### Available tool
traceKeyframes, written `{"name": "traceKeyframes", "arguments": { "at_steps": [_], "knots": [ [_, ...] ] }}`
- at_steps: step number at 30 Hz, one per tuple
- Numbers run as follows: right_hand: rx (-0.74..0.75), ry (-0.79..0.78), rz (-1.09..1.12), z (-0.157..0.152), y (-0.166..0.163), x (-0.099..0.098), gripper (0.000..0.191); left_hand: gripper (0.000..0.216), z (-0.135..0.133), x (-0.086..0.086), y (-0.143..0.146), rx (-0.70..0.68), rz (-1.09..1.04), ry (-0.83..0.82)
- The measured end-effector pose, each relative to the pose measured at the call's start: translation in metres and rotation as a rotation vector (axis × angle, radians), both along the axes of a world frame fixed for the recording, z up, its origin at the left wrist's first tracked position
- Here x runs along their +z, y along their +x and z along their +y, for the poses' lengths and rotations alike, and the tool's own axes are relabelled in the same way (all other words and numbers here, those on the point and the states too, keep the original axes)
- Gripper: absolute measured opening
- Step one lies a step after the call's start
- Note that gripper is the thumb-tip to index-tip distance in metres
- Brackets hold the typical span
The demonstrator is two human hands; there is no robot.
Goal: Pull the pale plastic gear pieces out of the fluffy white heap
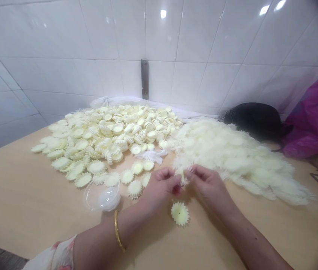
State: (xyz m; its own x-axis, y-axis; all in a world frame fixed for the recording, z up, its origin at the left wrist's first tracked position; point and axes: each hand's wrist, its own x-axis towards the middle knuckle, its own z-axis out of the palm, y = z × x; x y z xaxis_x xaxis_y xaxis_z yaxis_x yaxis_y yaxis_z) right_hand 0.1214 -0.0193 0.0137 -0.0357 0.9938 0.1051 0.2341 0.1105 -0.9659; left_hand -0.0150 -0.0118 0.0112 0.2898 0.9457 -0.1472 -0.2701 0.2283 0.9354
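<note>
Between my two hands, over the middle of the table, is a small pale-yellow frilled flower piece [183, 174]. My left hand [161, 186] pinches its left side with the fingertips, and a gold bangle circles that wrist. On the other side my right hand [207, 183] pinches the same piece with thumb and fingers; the fingers partly hide it. A single scalloped yellow disc [180, 213] with a dark dot at its centre lies on the table just below my hands.
A heap of scalloped yellow discs [119, 129] covers the back left. Thin, wispy pale petal layers [237, 161] are piled at the right. A clear line coil [109, 198] lies left of my hands. A black object [256, 120] and pink bag [313, 112] stand against the tiled wall.
</note>
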Motion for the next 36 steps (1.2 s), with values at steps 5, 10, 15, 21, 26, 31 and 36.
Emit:
{"name": "traceKeyframes", "arguments": {
  "at_steps": [5, 10, 15, 21, 26, 31, 36],
  "knots": [
    [-0.122, 0.122, -0.257, 0.003, 0.004, -0.001, 0.029, 0.02, 0.0, -0.003, -0.001, 0.005, 0.061, 0.097],
    [-0.257, 0.34, -0.53, 0.007, -0.002, -0.003, 0.03, 0.02, -0.001, -0.006, 0.001, 0.02, 0.081, 0.13],
    [-0.372, 0.54, -0.812, 0.017, 0.008, -0.007, 0.027, 0.021, -0.004, -0.004, 0.001, 0.051, 0.121, 0.201],
    [-0.547, 0.531, -0.898, 0.027, 0.037, -0.004, 0.019, 0.02, -0.001, 0.0, -0.004, 0.101, 0.111, 0.113],
    [-0.328, 0.543, -0.914, 0.026, 0.032, -0.014, 0.018, 0.018, 0.005, -0.002, -0.001, 0.109, 0.01, -0.058],
    [-0.258, 0.498, -0.685, 0.017, 0.023, -0.01, 0.017, 0.014, 0.004, -0.001, -0.001, 0.081, -0.038, -0.062],
    [0.004, 0.173, -0.223, 0.009, 0.016, 0.001, 0.03, 0.008, 0.003, 0.001, 0.0, 0.03, -0.087, -0.113]
  ]
}}
